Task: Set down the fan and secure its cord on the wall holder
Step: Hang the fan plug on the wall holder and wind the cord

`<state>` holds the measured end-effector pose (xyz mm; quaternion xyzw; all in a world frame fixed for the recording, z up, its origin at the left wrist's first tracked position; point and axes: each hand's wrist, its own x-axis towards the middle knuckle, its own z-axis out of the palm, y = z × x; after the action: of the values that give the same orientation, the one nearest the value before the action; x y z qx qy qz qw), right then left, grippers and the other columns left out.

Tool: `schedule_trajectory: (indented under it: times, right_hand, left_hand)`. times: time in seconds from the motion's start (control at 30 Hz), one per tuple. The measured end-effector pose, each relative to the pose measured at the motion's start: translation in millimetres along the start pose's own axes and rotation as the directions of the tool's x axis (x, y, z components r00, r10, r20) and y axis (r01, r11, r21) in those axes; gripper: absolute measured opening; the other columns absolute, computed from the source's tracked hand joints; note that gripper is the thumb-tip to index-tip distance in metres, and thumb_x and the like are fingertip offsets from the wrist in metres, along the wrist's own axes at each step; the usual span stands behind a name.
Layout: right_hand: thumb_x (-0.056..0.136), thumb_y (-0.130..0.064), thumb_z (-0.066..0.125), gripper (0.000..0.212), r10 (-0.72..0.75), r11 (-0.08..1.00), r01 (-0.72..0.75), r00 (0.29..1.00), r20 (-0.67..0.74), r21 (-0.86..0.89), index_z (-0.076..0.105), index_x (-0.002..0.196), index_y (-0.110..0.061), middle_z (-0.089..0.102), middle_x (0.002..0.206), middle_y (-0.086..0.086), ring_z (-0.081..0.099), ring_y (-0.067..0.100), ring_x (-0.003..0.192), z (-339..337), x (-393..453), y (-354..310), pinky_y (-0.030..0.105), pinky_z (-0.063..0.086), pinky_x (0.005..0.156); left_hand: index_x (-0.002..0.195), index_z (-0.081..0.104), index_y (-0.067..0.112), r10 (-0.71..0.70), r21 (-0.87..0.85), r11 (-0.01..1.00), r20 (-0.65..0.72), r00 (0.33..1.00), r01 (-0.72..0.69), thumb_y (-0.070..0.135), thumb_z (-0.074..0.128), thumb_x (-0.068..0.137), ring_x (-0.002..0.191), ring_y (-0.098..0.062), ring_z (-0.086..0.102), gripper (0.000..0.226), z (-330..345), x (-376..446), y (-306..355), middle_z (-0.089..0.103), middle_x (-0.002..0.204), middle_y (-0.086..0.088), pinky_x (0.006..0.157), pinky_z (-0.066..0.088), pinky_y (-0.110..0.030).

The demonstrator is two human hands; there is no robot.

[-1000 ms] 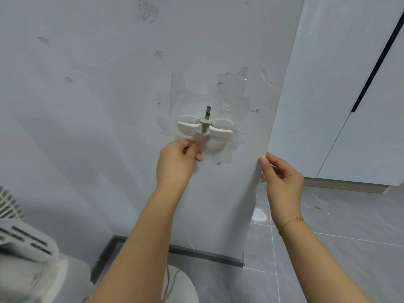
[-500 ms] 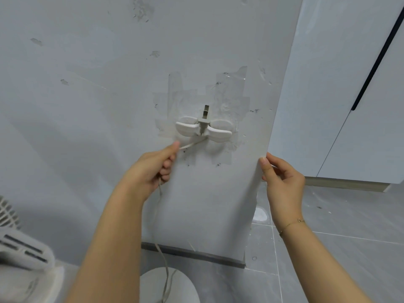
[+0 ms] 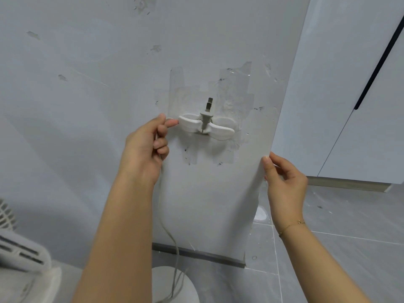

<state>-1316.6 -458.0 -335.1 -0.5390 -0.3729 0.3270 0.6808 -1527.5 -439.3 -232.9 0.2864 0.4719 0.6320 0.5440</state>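
With the left hand [image 3: 144,147] pinching the cord [image 3: 162,217] beside the holder [image 3: 206,127] and the right hand [image 3: 284,182] loosely curled, empty, at the wall's edge, slack could let the plug [image 3: 205,115] slip free.

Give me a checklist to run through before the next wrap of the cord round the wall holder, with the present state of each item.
1. Plug seated upright in the middle of the wall holder: ok.
2. Left hand pinches the cord beside the holder's left wing: ok.
3. Cord hangs free down to the floor, no snag visible: ok.
4. Right hand steadies the wall edge, clear of the holder: ok.
5. Fan set down at lower left: cannot tell, only part shows.
6. Tape holds the holder firmly: cannot tell.
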Motion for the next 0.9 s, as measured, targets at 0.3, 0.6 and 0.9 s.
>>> schedule_trajectory:
  times: [0.3, 0.6, 0.9]
  right_hand:
    - [0.088, -0.022, 0.065, 0.022, 0.015, 1.000, -0.015, 1.000, -0.005, 0.002, 0.070, 0.110, -0.019, 0.071, 0.109, -0.005, 0.065, 0.008, 0.102, 0, 1, 0, 0.039, 0.052, 0.096]
    - [0.089, -0.023, 0.065, 0.023, 0.024, 1.000, -0.023, 1.000, -0.017, 0.014, 0.070, 0.110, -0.019, 0.071, 0.108, -0.007, 0.065, 0.007, 0.101, -1, 1, 2, 0.033, 0.053, 0.094]
    - [0.089, -0.023, 0.065, 0.024, 0.028, 0.999, -0.028, 0.999, -0.029, 0.022, 0.071, 0.112, -0.017, 0.071, 0.108, -0.007, 0.066, 0.008, 0.101, 1, 0, 2, 0.032, 0.052, 0.095]
  left_hand:
    - [0.071, 0.067, 0.013, 0.179, -0.050, 0.981, -0.114, 0.977, -0.186, 0.020, 0.059, 0.092, 0.035, -0.004, 0.029, 0.024, 16, -4, -11, 0.057, 0.052, 0.011, 0.039, 0.023, -0.014]
    - [0.074, 0.066, 0.007, 0.318, 0.399, 0.854, 0.104, 0.942, -0.332, 0.012, 0.046, 0.092, 0.031, -0.006, 0.022, 0.027, 29, -16, 14, 0.050, 0.045, 0.007, 0.036, 0.017, -0.017]
    - [0.068, 0.052, 0.016, 0.093, 0.579, 0.807, 0.079, 0.993, -0.121, 0.012, 0.042, 0.088, 0.028, -0.006, 0.026, 0.023, 40, -37, 28, 0.043, 0.038, 0.010, 0.033, 0.020, -0.010]
